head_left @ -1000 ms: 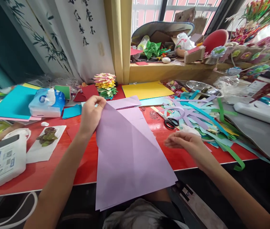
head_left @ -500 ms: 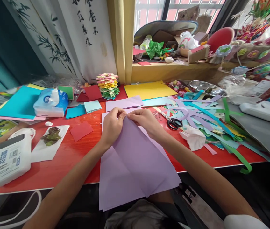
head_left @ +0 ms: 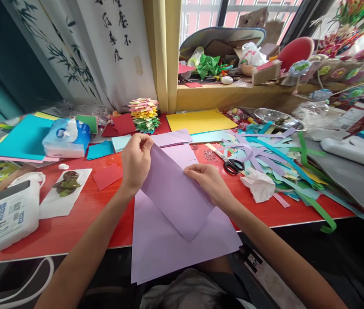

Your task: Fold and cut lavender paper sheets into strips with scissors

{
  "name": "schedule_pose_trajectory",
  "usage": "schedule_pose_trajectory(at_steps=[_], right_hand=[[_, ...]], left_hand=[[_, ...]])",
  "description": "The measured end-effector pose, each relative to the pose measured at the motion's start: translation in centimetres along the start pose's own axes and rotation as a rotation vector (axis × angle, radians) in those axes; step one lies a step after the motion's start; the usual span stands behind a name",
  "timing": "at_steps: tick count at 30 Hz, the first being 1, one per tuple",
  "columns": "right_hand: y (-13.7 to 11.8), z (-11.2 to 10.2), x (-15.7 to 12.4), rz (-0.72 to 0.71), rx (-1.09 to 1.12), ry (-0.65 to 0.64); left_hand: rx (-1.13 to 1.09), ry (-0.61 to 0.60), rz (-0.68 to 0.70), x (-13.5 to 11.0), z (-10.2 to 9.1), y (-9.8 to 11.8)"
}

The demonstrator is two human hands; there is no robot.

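A folded lilac paper sheet [head_left: 175, 193] is lifted off a stack of lilac sheets [head_left: 169, 249] that overhangs the near edge of the red table [head_left: 72, 219]. My left hand [head_left: 136, 161] pinches the folded sheet's top corner, fingers closed on it. My right hand [head_left: 208, 180] grips the sheet's right edge, thumb on top. More lilac paper [head_left: 172, 138] lies flat just beyond my hands.
Black scissors [head_left: 232, 165] and a crumpled tissue [head_left: 259, 185] lie right of my hands, beside a heap of paper strips [head_left: 275, 156]. A tissue pack [head_left: 66, 138], wet-wipes pack [head_left: 6, 216], red square [head_left: 107, 176], yellow sheet [head_left: 199, 121] and origami stack [head_left: 143, 113] crowd the table.
Both hands met at the sheet's top corner half a second ago. Now the left hand has lifted that corner up and left, and the right hand has slid down the right edge.
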State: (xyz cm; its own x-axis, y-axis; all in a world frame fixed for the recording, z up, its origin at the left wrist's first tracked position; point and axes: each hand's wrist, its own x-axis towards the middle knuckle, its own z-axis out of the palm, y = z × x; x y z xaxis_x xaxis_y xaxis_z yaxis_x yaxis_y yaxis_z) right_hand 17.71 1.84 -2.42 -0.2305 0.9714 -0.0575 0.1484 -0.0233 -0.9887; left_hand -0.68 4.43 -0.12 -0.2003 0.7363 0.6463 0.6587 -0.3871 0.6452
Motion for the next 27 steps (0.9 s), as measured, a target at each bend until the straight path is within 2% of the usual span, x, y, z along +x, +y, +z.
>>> schedule_pose_trajectory(at_steps=[9,16,27], right_hand=[[1.6,-2.0,-2.7,0.017,-0.044,0.048],[2.5,-3.3,-5.2,0.132,0.08,0.035],[2.9,-4.0,-6.0,0.214,0.062,-0.001]], left_hand=[[0.029,0.084,0.015,1.0,-0.8,-0.7],[0.078,0.075,0.034,0.9,-0.5,-0.7],[0.103,0.073,0.014,1.0,-0.7,-0.8]])
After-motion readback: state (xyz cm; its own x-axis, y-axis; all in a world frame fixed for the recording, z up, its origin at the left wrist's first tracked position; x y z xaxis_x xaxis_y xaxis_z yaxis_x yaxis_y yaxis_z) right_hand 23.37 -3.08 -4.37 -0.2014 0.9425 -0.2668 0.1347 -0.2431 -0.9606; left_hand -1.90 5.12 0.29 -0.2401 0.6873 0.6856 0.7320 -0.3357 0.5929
